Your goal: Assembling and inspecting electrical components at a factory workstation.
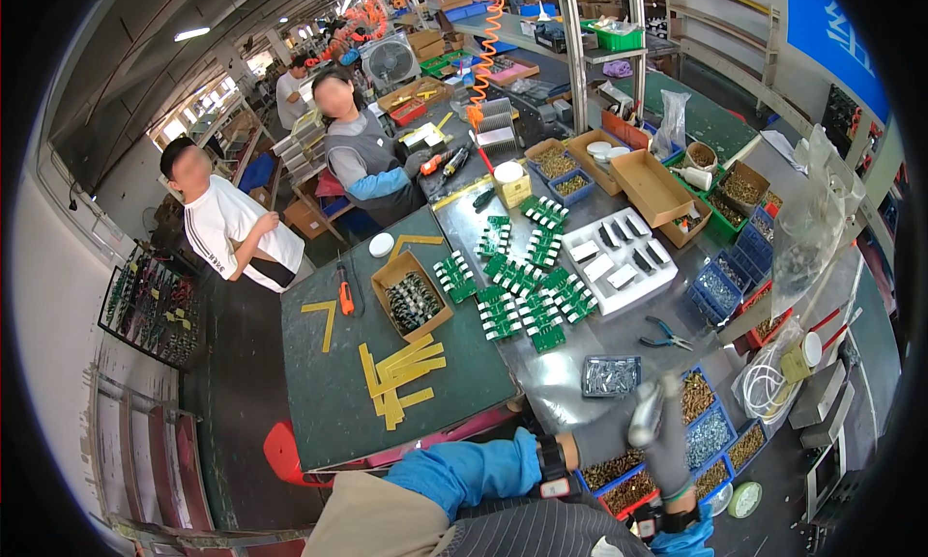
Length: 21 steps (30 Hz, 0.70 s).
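Note:
My left hand, in a grey glove, reaches over the bins of brass-coloured parts. Its fingers are blurred and partly hidden behind a shiny, silvery, rounded object. Alongside is my right hand, also gloved in grey, with its fingers closed against that object. What kind of thing it is cannot be made out. Just beyond my hands stands a black tray of small silvery parts. Blue bins of screws and brass-coloured pieces lie beneath and beside the right hand.
Pliers lie beyond the tray. Green circuit boards cover the metal table's middle, beside a white foam tray. Leftward are a cardboard box, yellow strips and an electric screwdriver. Two people are nearby at left; another stands farther back.

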Motion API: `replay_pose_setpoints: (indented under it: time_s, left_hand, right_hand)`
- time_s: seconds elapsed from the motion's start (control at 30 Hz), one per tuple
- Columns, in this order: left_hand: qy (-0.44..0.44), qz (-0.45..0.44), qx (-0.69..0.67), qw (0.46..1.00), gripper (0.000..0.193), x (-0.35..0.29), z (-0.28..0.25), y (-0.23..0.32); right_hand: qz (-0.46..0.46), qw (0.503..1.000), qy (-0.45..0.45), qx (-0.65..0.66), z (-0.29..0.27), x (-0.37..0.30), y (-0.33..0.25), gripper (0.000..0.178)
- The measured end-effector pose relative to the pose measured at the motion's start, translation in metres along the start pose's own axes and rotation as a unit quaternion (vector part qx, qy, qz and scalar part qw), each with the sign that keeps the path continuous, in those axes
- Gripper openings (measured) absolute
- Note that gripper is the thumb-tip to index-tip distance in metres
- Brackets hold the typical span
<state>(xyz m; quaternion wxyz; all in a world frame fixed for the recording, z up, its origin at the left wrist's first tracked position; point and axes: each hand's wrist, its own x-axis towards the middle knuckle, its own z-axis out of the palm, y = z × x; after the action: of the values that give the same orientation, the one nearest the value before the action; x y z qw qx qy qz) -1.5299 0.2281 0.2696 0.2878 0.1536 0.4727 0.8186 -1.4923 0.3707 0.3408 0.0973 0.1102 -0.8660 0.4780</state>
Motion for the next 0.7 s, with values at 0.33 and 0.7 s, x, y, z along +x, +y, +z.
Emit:
replay_pose_setpoints:
  time_s: [0.33, 0.7]
  left_hand:
    - [-0.001, 0.02, 0.266, 0.964, 0.083, -0.016, 0.012, 0.008]
    - [0.057, 0.142, 0.206, 0.967, 0.046, -0.012, 0.004, -0.051]
  right_hand:
    - [-0.015, 0.997, -0.013, -0.073, 0.008, -0.013, 0.005, 0.098]
    - [-0.057, 0.997, 0.012, 0.055, 0.031, -0.019, -0.022, 0.073]
